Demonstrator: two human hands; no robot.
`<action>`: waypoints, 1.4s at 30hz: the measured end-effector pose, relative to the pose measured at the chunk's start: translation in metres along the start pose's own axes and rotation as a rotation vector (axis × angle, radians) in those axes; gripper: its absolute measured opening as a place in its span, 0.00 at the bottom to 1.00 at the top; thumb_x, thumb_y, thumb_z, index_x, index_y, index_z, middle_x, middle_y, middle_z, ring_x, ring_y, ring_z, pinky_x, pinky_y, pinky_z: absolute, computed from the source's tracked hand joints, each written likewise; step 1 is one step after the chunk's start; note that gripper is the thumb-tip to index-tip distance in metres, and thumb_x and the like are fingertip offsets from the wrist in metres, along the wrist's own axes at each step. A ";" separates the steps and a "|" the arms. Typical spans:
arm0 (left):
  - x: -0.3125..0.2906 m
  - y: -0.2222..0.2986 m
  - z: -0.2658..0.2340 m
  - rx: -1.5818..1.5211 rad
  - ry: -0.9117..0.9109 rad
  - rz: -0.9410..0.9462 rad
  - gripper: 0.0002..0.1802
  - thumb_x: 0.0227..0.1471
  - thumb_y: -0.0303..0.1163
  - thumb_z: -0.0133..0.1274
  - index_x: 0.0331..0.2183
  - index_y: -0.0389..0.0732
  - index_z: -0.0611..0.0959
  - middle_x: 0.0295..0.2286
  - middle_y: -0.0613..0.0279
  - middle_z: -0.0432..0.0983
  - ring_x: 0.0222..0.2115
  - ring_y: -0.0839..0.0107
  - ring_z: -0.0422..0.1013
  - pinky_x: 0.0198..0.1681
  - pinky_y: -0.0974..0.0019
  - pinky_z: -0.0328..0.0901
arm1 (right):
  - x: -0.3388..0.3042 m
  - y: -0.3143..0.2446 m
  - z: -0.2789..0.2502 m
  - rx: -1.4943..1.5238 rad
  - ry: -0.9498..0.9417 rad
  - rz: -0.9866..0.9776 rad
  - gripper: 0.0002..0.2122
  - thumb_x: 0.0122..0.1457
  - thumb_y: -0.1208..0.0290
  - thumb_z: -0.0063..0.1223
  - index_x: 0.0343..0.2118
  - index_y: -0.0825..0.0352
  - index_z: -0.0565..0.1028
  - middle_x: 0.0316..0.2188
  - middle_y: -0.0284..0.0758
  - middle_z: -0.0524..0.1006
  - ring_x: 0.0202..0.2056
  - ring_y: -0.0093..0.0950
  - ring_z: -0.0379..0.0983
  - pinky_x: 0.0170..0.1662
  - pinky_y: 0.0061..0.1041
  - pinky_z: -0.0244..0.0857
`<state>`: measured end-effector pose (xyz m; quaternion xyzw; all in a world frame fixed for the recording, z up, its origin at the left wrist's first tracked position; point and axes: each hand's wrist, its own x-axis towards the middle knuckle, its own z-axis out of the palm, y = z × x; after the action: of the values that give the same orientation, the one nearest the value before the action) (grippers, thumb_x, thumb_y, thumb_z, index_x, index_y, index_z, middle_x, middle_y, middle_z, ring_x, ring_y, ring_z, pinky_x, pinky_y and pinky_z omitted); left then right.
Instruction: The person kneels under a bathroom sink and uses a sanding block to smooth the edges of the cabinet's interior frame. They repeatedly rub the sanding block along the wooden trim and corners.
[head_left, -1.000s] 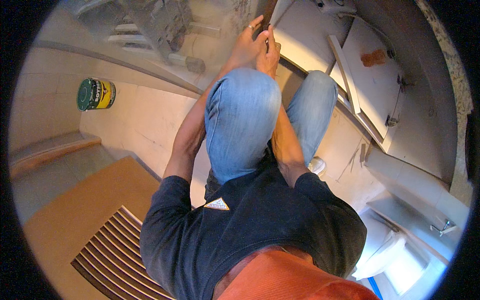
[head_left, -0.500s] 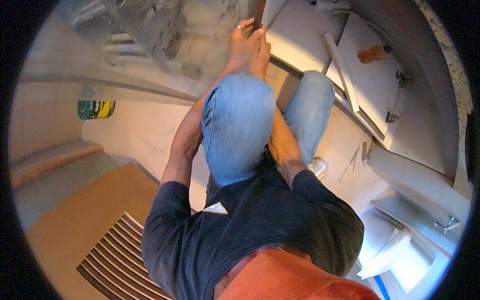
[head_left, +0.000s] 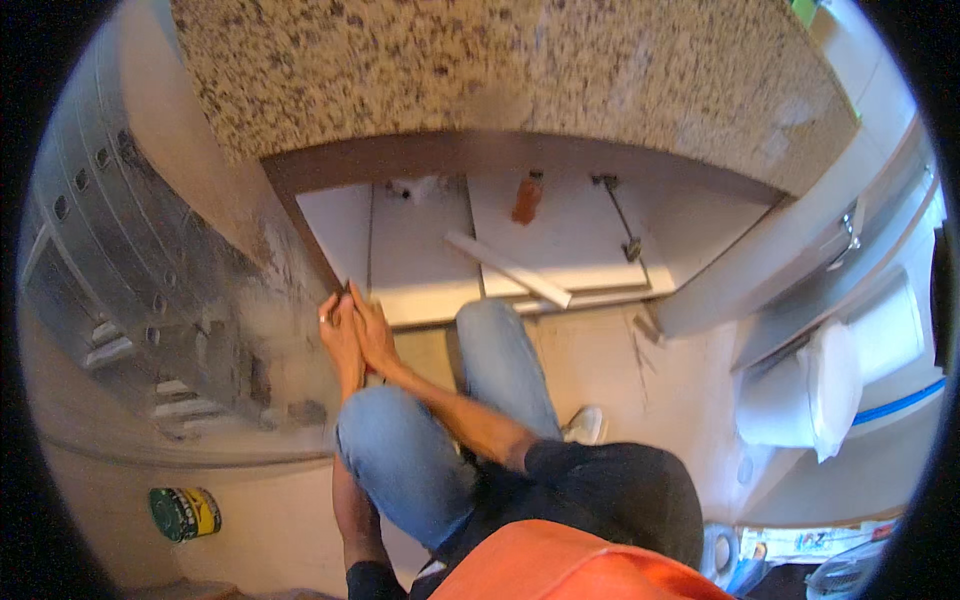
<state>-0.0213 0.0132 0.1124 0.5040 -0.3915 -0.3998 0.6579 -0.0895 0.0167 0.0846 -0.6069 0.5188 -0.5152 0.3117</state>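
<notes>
Both hands are together at the lower left front edge of an open cabinet (head_left: 318, 245). My left hand (head_left: 343, 345), with a ring on one finger, has its fingers curled in at the cabinet's side edge. Against it, on the right, my right hand (head_left: 374, 335) is closed, its fingertips meeting a small dark thing at the edge. What the fingers hold is too small and covered to name. A bit of red shows below the wrists, its kind unclear. My bent knee (head_left: 405, 460) partly hides the left forearm.
Above the cabinet juts a speckled stone countertop (head_left: 500, 70). A loose white strip (head_left: 510, 270) slants across the cabinet opening, with an orange-brown bottle (head_left: 527, 200) inside. A toilet (head_left: 785, 400) stands to the right; a green and yellow bucket (head_left: 183, 513) is at lower left.
My view has swung, bringing the countertop and more of the cabinet into sight. The hands now appear farther left and lower in the picture, still together at the cabinet edge.
</notes>
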 end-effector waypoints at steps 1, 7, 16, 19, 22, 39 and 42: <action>0.004 -0.001 0.001 0.039 0.031 -0.003 0.23 0.60 0.36 0.60 0.52 0.32 0.76 0.45 0.55 0.77 0.45 0.68 0.73 0.50 0.66 0.68 | 0.006 -0.001 -0.002 -0.009 0.027 -0.043 0.25 0.70 0.60 0.42 0.69 0.54 0.59 0.40 0.53 0.72 0.44 0.51 0.69 0.50 0.44 0.64; 0.007 -0.003 -0.008 0.193 -0.044 0.063 0.31 0.59 0.39 0.61 0.56 0.29 0.72 0.48 0.44 0.76 0.49 0.59 0.73 0.51 0.61 0.68 | 0.000 -0.009 -0.012 0.071 0.005 0.048 0.25 0.69 0.59 0.43 0.68 0.55 0.61 0.46 0.60 0.73 0.47 0.56 0.69 0.52 0.48 0.64; 0.008 0.004 0.007 0.430 -0.044 0.183 0.30 0.60 0.38 0.59 0.55 0.27 0.71 0.44 0.38 0.77 0.46 0.55 0.76 0.48 0.59 0.71 | -0.060 0.020 -0.019 0.063 0.117 0.241 0.26 0.68 0.56 0.46 0.67 0.55 0.62 0.42 0.55 0.75 0.46 0.51 0.71 0.51 0.47 0.64; 0.008 0.005 0.005 0.504 -0.034 0.265 0.27 0.61 0.38 0.58 0.52 0.26 0.72 0.38 0.41 0.80 0.39 0.58 0.79 0.43 0.61 0.73 | -0.067 0.024 -0.019 0.072 0.093 0.294 0.26 0.67 0.56 0.47 0.67 0.55 0.64 0.42 0.54 0.75 0.46 0.51 0.71 0.51 0.46 0.64; 0.012 0.005 0.006 0.597 0.006 0.362 0.26 0.61 0.38 0.58 0.50 0.25 0.73 0.36 0.42 0.80 0.37 0.59 0.79 0.41 0.61 0.74 | -0.068 0.023 -0.018 0.155 0.083 0.247 0.26 0.66 0.58 0.50 0.66 0.55 0.65 0.43 0.54 0.75 0.46 0.50 0.71 0.51 0.46 0.64; 0.013 0.005 0.004 0.721 0.023 0.403 0.21 0.61 0.36 0.56 0.50 0.32 0.75 0.33 0.40 0.81 0.34 0.50 0.79 0.37 0.54 0.71 | -0.060 0.028 -0.021 0.196 0.025 0.189 0.27 0.68 0.57 0.44 0.66 0.65 0.63 0.61 0.51 0.67 0.62 0.47 0.63 0.66 0.39 0.54; 0.005 -0.001 -0.007 0.570 -0.013 0.408 0.23 0.63 0.37 0.54 0.54 0.33 0.74 0.38 0.41 0.82 0.40 0.52 0.79 0.43 0.55 0.71 | -0.049 0.025 -0.021 0.126 0.049 0.074 0.27 0.67 0.58 0.46 0.66 0.65 0.64 0.55 0.52 0.71 0.57 0.47 0.67 0.61 0.40 0.59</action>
<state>-0.0128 0.0108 0.1106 0.5762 -0.5842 -0.1381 0.5546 -0.1139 0.0601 0.0531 -0.5535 0.5149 -0.5497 0.3554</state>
